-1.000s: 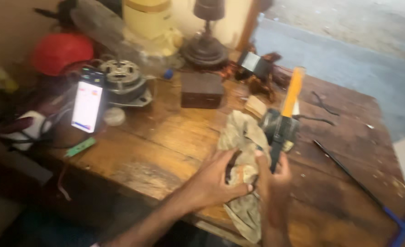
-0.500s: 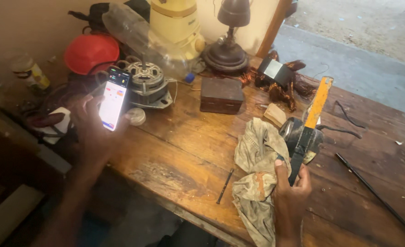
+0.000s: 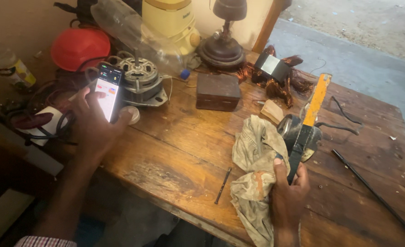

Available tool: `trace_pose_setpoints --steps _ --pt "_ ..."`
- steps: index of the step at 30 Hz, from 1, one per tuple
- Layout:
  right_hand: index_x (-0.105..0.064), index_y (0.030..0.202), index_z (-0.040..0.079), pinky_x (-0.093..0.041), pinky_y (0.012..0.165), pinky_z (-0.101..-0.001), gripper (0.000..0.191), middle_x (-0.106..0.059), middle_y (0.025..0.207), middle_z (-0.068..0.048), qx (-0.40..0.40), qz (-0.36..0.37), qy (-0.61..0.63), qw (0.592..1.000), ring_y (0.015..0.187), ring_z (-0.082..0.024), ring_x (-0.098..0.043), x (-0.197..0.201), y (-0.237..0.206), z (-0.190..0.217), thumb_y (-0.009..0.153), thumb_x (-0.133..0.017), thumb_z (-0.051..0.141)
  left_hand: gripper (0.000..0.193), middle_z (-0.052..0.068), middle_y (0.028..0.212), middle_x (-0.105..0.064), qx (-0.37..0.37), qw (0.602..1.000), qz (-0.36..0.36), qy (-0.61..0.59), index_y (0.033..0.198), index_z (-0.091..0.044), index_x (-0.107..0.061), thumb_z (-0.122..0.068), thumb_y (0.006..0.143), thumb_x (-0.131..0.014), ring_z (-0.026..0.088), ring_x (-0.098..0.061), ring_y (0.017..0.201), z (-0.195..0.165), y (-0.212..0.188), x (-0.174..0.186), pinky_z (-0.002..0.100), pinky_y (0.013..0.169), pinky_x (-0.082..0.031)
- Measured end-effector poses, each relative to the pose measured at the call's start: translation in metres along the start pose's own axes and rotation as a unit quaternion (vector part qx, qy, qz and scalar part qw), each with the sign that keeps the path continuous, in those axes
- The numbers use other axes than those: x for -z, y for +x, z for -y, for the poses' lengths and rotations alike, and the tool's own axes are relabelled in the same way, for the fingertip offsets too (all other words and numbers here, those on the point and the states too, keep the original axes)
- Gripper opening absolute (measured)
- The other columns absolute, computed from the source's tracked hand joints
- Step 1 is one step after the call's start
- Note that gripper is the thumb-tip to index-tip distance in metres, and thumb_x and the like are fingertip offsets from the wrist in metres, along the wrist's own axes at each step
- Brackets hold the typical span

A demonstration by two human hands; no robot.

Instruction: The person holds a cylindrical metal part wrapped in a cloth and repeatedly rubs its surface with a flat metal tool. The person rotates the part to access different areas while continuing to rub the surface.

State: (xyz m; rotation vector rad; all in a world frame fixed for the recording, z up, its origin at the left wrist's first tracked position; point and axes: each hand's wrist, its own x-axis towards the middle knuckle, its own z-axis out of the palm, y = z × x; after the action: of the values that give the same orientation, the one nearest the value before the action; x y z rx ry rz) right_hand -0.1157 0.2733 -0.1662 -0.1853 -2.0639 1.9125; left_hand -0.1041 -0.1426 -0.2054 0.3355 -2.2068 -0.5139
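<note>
Left hand (image 3: 95,121) grasps phone (image 3: 107,91) – checking step, probably; right hand (image 3: 288,187) grips tool (image 3: 308,121) on rag (image 3: 252,169) – next move needs both hands.

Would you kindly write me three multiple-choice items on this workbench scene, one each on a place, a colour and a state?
1. Where does the small dark wooden box lie?
A. on the table, in front of the lamp base
B. on the floor
C. in the left hand

2. What colour is the upper part of the tool in the right hand?
A. blue
B. orange
C. white

3. What state is the phone in the left hand in?
A. screen lit
B. screen dark
C. face down on the table

Answers:
1 A, it sits on the planks just below the lamp base.
2 B, the bar above the black grip is orange.
3 A, the screen glows white.
</note>
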Motion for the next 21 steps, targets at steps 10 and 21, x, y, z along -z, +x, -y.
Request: trace_pose_setpoints --steps 10,21 --pt "-0.065 0.106 0.003 -0.045 0.059 -0.0223 0.021 -0.068 0.082 0.0 0.035 -0.01 -0.035 0.999 0.067 -0.004 -0.057 -0.002 -0.001 -0.001 0.098 -0.067 0.022 0.083 0.033 0.148 -0.036 0.028 0.999 -0.019 -0.007 0.139 0.006 -0.04 -0.041 0.087 -0.084 0.047 -0.035 0.139 0.008 0.003 -0.008 0.06 0.11 -0.038" --pt "-0.064 0.104 0.006 -0.027 0.042 -0.0264 0.022 -0.049 0.067 0.005 -0.003 0.027 0.025 0.999 0.05 -0.004 -0.038 0.005 0.001 -0.007 0.099 -0.069 0.027 0.055 0.012 0.122 -0.063 0.106 0.916 0.188 -0.338 0.128 -0.005 -0.056 -0.03 0.083 -0.076 0.025 -0.058 0.121 -0.15 -0.066 0.008 0.04 0.104 -0.044"
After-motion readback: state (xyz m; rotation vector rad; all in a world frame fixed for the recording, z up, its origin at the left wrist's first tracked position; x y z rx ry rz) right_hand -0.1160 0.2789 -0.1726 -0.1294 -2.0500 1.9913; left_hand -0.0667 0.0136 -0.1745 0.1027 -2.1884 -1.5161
